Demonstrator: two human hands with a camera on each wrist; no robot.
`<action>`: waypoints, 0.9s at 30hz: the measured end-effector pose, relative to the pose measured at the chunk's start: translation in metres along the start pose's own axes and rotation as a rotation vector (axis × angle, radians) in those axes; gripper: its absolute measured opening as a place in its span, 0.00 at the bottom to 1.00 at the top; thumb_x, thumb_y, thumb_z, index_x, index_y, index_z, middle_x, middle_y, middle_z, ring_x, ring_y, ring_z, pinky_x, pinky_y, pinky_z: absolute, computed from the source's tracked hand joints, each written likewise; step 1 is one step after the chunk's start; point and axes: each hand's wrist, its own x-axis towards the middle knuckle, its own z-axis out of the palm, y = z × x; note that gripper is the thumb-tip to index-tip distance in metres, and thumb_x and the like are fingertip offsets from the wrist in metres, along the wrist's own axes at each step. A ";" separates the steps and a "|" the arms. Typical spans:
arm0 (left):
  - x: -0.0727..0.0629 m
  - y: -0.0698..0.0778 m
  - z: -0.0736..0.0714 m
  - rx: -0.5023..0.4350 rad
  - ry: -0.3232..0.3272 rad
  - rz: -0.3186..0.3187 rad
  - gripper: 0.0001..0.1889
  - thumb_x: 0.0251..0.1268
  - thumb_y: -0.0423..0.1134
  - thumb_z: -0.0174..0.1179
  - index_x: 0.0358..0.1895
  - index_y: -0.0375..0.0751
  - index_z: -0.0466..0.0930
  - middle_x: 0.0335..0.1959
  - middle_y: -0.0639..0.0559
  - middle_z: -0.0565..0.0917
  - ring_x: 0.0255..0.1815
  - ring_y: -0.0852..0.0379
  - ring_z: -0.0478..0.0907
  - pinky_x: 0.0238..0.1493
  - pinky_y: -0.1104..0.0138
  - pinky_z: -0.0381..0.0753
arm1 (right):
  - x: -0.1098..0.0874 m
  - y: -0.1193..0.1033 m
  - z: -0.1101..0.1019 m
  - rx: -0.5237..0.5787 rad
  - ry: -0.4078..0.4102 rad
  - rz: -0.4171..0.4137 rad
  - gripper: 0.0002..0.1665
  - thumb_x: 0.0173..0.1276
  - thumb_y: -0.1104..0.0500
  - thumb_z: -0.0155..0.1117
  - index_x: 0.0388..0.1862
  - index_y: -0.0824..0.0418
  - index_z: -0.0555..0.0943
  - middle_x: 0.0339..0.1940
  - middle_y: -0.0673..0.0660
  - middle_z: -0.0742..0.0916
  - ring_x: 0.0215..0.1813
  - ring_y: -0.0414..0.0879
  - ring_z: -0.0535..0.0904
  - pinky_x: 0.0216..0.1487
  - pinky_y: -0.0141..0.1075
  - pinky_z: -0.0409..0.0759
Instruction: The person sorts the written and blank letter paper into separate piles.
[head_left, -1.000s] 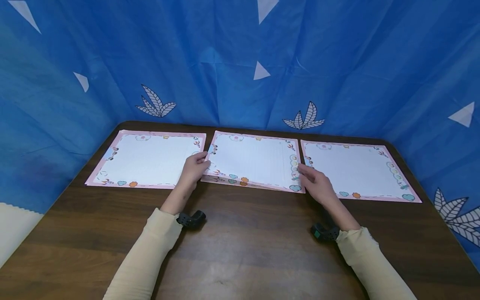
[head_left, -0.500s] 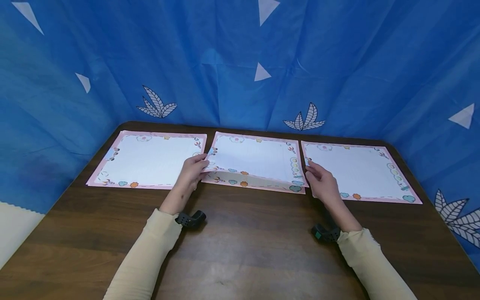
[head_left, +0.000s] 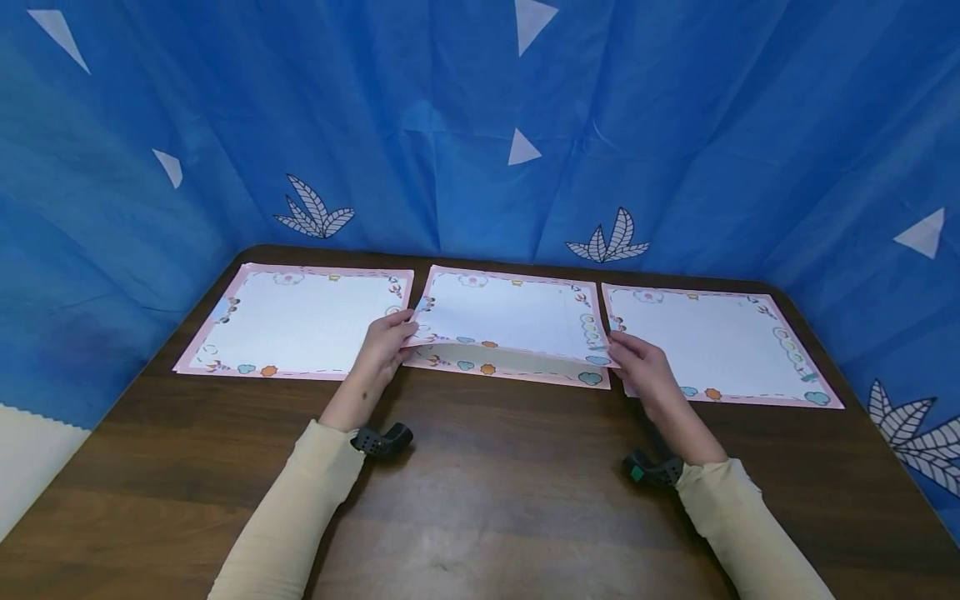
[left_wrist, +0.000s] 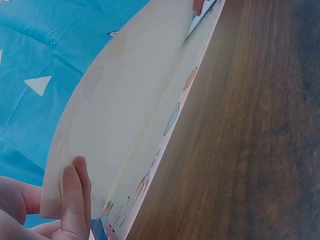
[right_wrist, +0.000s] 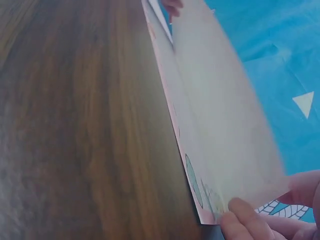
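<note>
In the middle of the table lies a stack of paper sheets with pink, cartoon-printed borders. The top sheet of paper (head_left: 510, 312) has its near edge raised and bowed, baring the border of the sheet beneath (head_left: 510, 367). My left hand (head_left: 383, 343) pinches the raised sheet near its left corner, fingers below it in the left wrist view. Its right corner is pinched by my right hand (head_left: 643, 370), whose fingers (right_wrist: 247, 220) show on the sheet's underside in the right wrist view. The far edge still rests on the stack.
Matching bordered sheets lie to the left (head_left: 292, 321) and to the right (head_left: 712, 342). All rest on a dark wooden table (head_left: 480, 500). A blue curtain (head_left: 465, 192) with white triangles and leaves hangs behind the table's far edge.
The near edge of the middle top sheet has risen, left side first, then the right corner. My right hand came off that edge and now pinches the corner.
</note>
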 end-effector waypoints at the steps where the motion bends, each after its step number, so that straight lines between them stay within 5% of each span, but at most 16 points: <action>1: 0.000 -0.001 0.000 0.007 -0.001 0.001 0.24 0.72 0.33 0.46 0.70 0.36 0.60 0.65 0.40 0.65 0.57 0.49 0.72 0.50 0.67 0.75 | 0.000 0.000 0.000 0.015 -0.015 0.007 0.32 0.74 0.54 0.48 0.72 0.66 0.56 0.69 0.67 0.64 0.65 0.58 0.63 0.64 0.45 0.61; 9: -0.003 -0.004 -0.002 0.124 0.012 0.027 0.25 0.70 0.34 0.49 0.69 0.40 0.62 0.65 0.41 0.65 0.55 0.49 0.71 0.53 0.63 0.73 | 0.000 0.004 0.001 -0.009 -0.012 0.036 0.33 0.74 0.54 0.49 0.73 0.62 0.56 0.65 0.65 0.71 0.59 0.54 0.72 0.52 0.30 0.73; 16: -0.002 -0.004 -0.003 0.255 0.039 0.100 0.25 0.68 0.32 0.52 0.68 0.40 0.65 0.58 0.38 0.71 0.55 0.47 0.70 0.56 0.62 0.70 | 0.002 0.008 0.004 -0.023 0.045 -0.001 0.29 0.73 0.59 0.51 0.71 0.62 0.62 0.59 0.66 0.76 0.53 0.51 0.77 0.50 0.33 0.74; 22: -0.003 -0.005 -0.002 0.319 0.042 0.168 0.24 0.66 0.30 0.53 0.66 0.37 0.67 0.51 0.37 0.75 0.52 0.47 0.73 0.55 0.63 0.71 | 0.003 0.007 0.007 -0.056 0.136 -0.017 0.28 0.71 0.61 0.53 0.70 0.59 0.65 0.51 0.65 0.80 0.39 0.41 0.79 0.34 0.24 0.76; 27: -0.003 -0.006 -0.001 0.330 0.031 0.203 0.24 0.65 0.29 0.55 0.64 0.35 0.68 0.47 0.38 0.76 0.47 0.48 0.74 0.49 0.67 0.76 | 0.003 0.008 0.006 -0.087 0.170 -0.028 0.28 0.71 0.61 0.54 0.69 0.57 0.66 0.51 0.63 0.81 0.37 0.41 0.79 0.26 0.23 0.73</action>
